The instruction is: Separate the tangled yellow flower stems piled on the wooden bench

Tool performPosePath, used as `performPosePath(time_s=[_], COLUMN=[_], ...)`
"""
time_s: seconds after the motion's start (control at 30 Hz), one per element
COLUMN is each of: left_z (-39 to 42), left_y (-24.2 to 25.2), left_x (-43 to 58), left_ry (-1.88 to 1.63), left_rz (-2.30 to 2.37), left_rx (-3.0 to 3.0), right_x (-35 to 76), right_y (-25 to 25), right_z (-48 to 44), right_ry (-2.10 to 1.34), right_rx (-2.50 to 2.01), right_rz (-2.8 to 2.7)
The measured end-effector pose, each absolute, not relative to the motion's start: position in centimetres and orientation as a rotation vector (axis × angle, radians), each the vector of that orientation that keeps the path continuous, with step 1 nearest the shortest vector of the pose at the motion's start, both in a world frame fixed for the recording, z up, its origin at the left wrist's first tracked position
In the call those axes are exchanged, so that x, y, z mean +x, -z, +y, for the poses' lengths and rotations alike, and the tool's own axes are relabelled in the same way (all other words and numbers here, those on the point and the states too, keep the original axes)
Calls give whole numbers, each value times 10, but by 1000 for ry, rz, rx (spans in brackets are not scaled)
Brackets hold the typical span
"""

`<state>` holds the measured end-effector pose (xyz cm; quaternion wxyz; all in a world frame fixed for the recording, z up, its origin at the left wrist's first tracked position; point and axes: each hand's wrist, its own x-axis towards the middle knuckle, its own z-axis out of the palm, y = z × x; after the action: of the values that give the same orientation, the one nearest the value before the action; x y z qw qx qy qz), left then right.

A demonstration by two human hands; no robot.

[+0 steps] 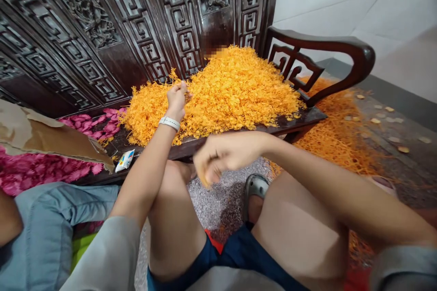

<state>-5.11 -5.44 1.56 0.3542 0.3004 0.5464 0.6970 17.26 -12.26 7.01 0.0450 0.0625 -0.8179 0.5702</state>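
A big heap of small orange artificial flowers (232,88) covers the seat of a dark carved wooden bench (307,116). My left hand (177,96), with a white band on the wrist, reaches onto the heap's near left side, its fingers pinched on some orange flowers. My right hand (221,154) hovers in front of the bench edge above my knees. It is blurred, its fingers curled, with a bit of orange showing at the fingertips.
Pink flowers (41,168) lie on the bench at left, partly under a torn cardboard sheet (44,136). A small white packet (124,160) rests on the bench edge. More orange flowers (337,136) spill on the floor at right. Another person's leg in jeans (48,227) is at lower left.
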Motion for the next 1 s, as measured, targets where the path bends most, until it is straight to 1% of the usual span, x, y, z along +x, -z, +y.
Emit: performPosePath(time_s=[0.03,0.1,0.2,0.27,0.33,0.4,0.47,0.53,0.6,0.73,0.87,0.93,1.0], left_z=[-56,-62,-69,-70,-69,-69,-68,-68,-69,-72,-78,-80,-81], left_y=[-15,-15,-17,-21,-25,-28,-32,-36,-40,-45,-42,-37,-31], left_x=[-60,-75,-81,-78,-73,-67,-60,-52,-44,-26,-18,-17,-17], left_ry=[-1804,-1813,-1866,-1886,-1894,-1896,-1892,-1882,-1865,-1795,-1629,-1486,-1339], left_rz=[1385,1297,1214,1166,1126,1098,1072,1031,986,977,1133,1222,1257], left_rx=[773,802,780,758,728,684,628,577,543,620,949,1101,1185], right_x=[175,178,178,177,174,171,167,163,158,148,145,148,151], right_y=[-76,-81,-69,-52,-35,-21,-12,-7,-2,6,1,-4,-8], right_z=[-123,-109,-67,-44,-33,-34,-40,-45,-46,-38,-29,-29,-30], right_ry=[-1860,-1968,-1823,-1735,-1665,-1456,-1093,-787,-664,-737,-1094,-1288,-1408], right_rx=[242,124,-331,-608,-788,-822,-733,-614,-561,-630,-641,-621,-616], right_rz=[-2479,-2160,-1472,-1331,-1480,-1786,-2063,-2207,-2233,-2078,-1824,-1709,-1609])
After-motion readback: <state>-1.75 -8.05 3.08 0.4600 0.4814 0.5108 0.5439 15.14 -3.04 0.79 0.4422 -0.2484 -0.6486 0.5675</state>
